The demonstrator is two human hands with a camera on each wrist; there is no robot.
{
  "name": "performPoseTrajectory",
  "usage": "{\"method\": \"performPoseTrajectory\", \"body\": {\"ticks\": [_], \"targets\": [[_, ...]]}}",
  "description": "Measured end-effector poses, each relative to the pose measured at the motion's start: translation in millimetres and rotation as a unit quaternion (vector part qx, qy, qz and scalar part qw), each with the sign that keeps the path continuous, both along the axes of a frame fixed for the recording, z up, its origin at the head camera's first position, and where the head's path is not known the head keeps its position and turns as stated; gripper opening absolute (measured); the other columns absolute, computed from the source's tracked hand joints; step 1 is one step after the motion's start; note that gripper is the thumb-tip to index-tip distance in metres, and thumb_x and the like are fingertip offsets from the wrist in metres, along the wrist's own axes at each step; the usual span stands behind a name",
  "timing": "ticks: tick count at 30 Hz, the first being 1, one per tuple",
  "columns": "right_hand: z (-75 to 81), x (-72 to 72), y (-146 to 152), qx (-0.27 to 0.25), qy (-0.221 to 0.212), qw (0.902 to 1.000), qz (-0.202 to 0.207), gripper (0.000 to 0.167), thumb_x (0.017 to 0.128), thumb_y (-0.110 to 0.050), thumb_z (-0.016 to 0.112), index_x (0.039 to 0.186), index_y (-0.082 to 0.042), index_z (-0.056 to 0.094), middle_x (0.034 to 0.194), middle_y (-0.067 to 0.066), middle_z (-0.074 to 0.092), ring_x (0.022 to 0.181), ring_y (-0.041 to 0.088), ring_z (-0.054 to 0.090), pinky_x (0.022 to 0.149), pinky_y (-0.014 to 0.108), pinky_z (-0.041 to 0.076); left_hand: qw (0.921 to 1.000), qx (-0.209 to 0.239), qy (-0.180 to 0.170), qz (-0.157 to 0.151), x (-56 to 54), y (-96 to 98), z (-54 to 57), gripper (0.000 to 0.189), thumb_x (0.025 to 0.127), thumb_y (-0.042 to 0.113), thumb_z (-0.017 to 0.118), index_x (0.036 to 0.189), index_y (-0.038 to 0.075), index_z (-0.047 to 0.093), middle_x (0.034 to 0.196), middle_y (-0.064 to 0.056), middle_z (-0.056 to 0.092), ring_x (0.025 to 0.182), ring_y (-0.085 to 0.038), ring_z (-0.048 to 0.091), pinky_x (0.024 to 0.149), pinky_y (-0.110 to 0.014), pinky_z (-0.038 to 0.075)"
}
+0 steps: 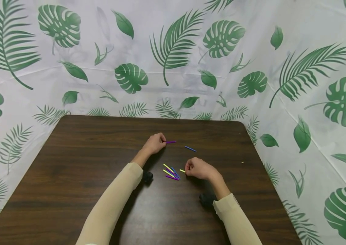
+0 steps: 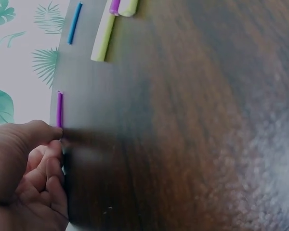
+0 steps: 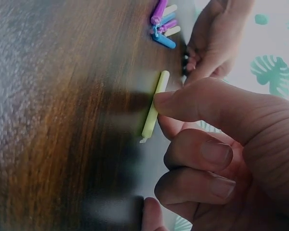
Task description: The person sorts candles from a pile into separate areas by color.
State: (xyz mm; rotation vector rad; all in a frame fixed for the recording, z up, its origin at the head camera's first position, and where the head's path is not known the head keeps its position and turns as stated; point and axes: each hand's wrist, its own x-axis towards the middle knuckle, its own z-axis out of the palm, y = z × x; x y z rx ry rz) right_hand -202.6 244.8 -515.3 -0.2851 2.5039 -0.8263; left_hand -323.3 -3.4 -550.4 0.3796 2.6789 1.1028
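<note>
My left hand (image 1: 155,143) pinches one end of a thin purple candle (image 1: 171,142) between thumb and fingers, far out on the table. In the left wrist view that purple candle (image 2: 59,109) points away from the fingertips. Closer in and to the right, my right hand (image 1: 200,169) pinches a yellow candle (image 3: 156,103) between thumb and forefinger, its pale wick showing at one end. A loose pile of yellow, purple and blue candles (image 1: 169,173) lies just left of the right hand. One blue candle (image 1: 190,148) lies alone beyond it.
Everything lies on a dark wood-grain table (image 1: 69,177). A leaf-print sheet (image 1: 173,92) hangs behind and along the right side. Black wrist devices (image 1: 148,177) sit under both forearms. A tiny yellowish bit (image 1: 242,162) is near the right edge.
</note>
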Motion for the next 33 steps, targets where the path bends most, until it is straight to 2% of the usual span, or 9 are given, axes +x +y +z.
{"method": "performPoseTrajectory", "body": {"ticks": [1,7,16,22,25,27,29,31,33], "targets": [[-0.4,0.2,0,0.0,0.0,1.0,-0.001,0.006,0.098,-0.008,0.073,0.093,-0.009,0.071,0.081,0.002,0.064,0.07,0.015,0.053,0.065,0.03,0.043,1.0,-0.002,-0.008,0.004,4.0,0.7,6.6,0.016,0.104,0.019,0.069,0.116,0.008,0.068,0.102,-0.01,0.069,0.089,-0.024,0.063,0.081,-0.039,0.053],[-2.8,2.2,-1,0.006,0.001,1.0,-0.006,0.006,0.097,-0.009,0.074,0.092,-0.01,0.07,0.078,0.001,0.062,0.067,0.015,0.051,0.064,0.03,0.041,0.9999,0.003,-0.014,0.002,10.1,-1.8,11.4,0.021,0.107,0.021,0.066,0.123,0.007,0.067,0.104,-0.011,0.069,0.087,-0.023,0.062,0.078,-0.037,0.051],[-6.2,6.7,-1,0.008,0.005,1.0,0.0,0.005,0.096,-0.009,0.073,0.095,-0.009,0.069,0.075,0.001,0.061,0.064,0.015,0.05,0.062,0.03,0.042,0.9997,-0.006,-0.023,0.002,15.3,-5.1,20.2,0.032,0.11,0.027,0.056,0.129,0.003,0.063,0.126,-0.019,0.07,0.105,-0.031,0.064,0.098,-0.049,0.053],[-7.2,7.6,-1,0.012,0.018,0.9998,-0.002,0.004,0.097,-0.01,0.073,0.096,-0.01,0.069,0.075,0.001,0.06,0.064,0.015,0.05,0.062,0.03,0.041,0.9989,-0.007,-0.047,0.003,13.7,-7.8,22.2,0.029,0.109,0.03,0.057,0.115,0.003,0.063,0.111,-0.015,0.07,0.091,-0.028,0.064,0.084,-0.044,0.054],[-7.4,8.3,-1,0.016,0.021,0.9996,-0.003,0.004,0.096,-0.011,0.073,0.096,-0.011,0.069,0.074,0.0,0.059,0.065,0.015,0.051,0.062,0.031,0.042,0.9985,-0.035,-0.04,-0.01,3.9,-7.0,8.2,0.028,0.107,0.035,0.058,0.106,0.008,0.064,0.101,-0.01,0.068,0.085,-0.027,0.062,0.079,-0.044,0.051],[-7.7,8.7,0,0.02,0.02,0.9996,-0.004,0.005,0.096,-0.012,0.073,0.096,-0.011,0.069,0.073,0.0,0.059,0.065,0.015,0.051,0.063,0.031,0.043,0.9973,-0.059,-0.027,-0.035,-1.9,-4.3,-4.9,0.028,0.107,0.039,0.057,0.103,0.013,0.065,0.096,-0.006,0.067,0.082,-0.026,0.06,0.076,-0.045,0.048],[-6.9,9.0,0,0.024,0.022,0.9995,-0.004,0.005,0.096,-0.013,0.073,0.096,-0.012,0.069,0.072,-0.001,0.059,0.064,0.014,0.052,0.064,0.031,0.043,0.9938,-0.078,-0.011,-0.078,-0.9,0.1,-8.4,0.026,0.107,0.041,0.057,0.102,0.017,0.066,0.092,-0.001,0.065,0.08,-0.023,0.058,0.075,-0.044,0.047],[-5.4,8.6,0,0.025,0.025,0.9994,-0.005,0.005,0.096,-0.013,0.073,0.095,-0.012,0.069,0.071,-0.001,0.059,0.064,0.014,0.052,0.064,0.031,0.044,0.9871,-0.074,-0.006,-0.142,8.6,6.1,1.4,0.023,0.109,0.037,0.058,0.105,0.016,0.068,0.093,-0.002,0.067,0.081,-0.022,0.059,0.076,-0.044,0.048],[-3.7,7.8,0,0.021,0.029,0.9993,-0.007,0.004,0.096,-0.013,0.073,0.096,-0.011,0.069,0.071,0.0,0.06,0.063,0.014,0.052,0.064,0.031,0.044,0.9758,-0.06,-0.01,-0.21,21.9,12.3,19.4,0.019,0.109,0.03,0.061,0.107,0.014,0.07,0.095,-0.002,0.068,0.083,-0.019,0.06,0.079,-0.041,0.051]]}}
